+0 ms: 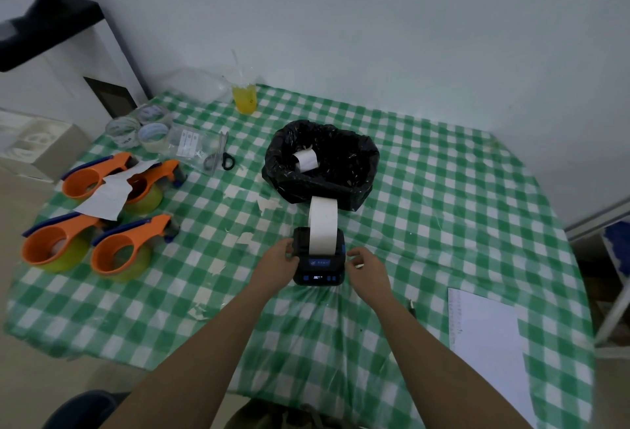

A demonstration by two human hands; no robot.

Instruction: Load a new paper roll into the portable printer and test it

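Observation:
A small black portable printer lies on the green checked tablecloth, its blue buttons and lit display facing me. A white paper strip rises from its slot and arches away toward the bin. My left hand grips the printer's left side. At the printer's right edge hovers my right hand, fingers curled and apart, holding nothing that I can see. Another white paper roll lies inside the black-lined bin behind the printer.
Several orange tape dispensers and paper scraps sit at the left. Clear tape rolls, a plastic bag and scissors lie further back. A yellow drink cup stands at the far edge. A white sheet lies at the right.

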